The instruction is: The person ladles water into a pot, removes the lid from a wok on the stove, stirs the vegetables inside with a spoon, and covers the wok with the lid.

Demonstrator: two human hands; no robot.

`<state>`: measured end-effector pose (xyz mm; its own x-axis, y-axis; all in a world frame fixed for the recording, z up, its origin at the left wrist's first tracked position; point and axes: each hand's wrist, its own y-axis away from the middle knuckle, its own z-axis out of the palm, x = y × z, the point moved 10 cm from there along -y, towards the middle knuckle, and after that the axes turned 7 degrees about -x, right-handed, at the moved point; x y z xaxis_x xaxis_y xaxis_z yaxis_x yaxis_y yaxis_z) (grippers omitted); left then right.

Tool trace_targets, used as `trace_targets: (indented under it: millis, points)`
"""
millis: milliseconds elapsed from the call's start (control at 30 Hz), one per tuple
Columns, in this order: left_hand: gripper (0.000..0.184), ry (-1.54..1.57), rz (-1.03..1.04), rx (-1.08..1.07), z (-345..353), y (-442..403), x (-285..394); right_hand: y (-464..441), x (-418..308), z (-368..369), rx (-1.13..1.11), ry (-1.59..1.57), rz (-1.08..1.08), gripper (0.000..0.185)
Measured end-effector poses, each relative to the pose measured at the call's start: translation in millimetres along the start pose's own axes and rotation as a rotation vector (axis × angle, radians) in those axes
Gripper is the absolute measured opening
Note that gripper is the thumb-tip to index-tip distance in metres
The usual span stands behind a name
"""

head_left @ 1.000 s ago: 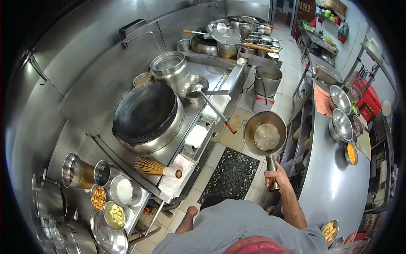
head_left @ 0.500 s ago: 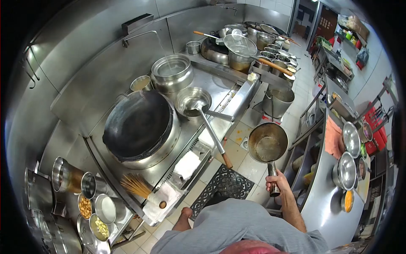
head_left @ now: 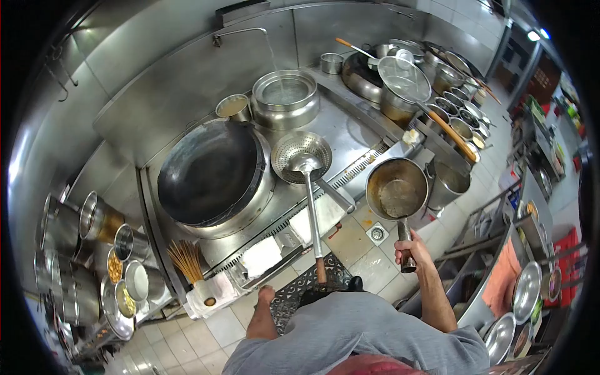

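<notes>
My right hand [head_left: 414, 251] is wrapped round the handle of a metal saucepan [head_left: 397, 190], which hangs upright over the floor beside the stove's front edge. Brown stains line its inside; I cannot tell whether it holds liquid. My left hand [head_left: 266, 294] hangs low near the stove's front, its fingers hidden from above. A large black wok [head_left: 211, 172] is tilted on the burner. Right of it, a perforated strainer [head_left: 302, 150] with a ladle [head_left: 308, 181] lying in it rests on the stove, the ladle's wooden handle end [head_left: 321, 270] jutting past the edge.
Water runs from a tap [head_left: 240, 31] into a round metal pot [head_left: 285, 103]. White cloths [head_left: 261, 255] and a bamboo brush [head_left: 185, 261] lie along the stove's front. Ingredient containers [head_left: 136, 280] stand at left. A steel counter with bowls [head_left: 527, 290] is at right, a black mat [head_left: 294, 294] underfoot.
My view has turned left, so the surroundings shift right in the picture. The saucepan, still in my right hand, has come nearer the stove's edge. My left hand stays low.
</notes>
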<state>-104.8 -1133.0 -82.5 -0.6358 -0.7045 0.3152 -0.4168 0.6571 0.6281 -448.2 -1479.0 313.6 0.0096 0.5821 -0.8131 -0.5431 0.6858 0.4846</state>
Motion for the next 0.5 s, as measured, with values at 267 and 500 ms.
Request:
trace_targets:
  millis: [267, 500]
  points:
    - [0.027, -0.101, -0.226, -0.222, 131.2, 74.3, 29.1, -107.6, -74.1, 19.2, -0.274, 0.174, 0.031, 0.057]
    - [0.033, -0.391, -0.116, -0.162, 146.0, 101.0, 60.7, -216.0, -123.4, 79.8, -0.339, 0.246, -0.013, 0.039]
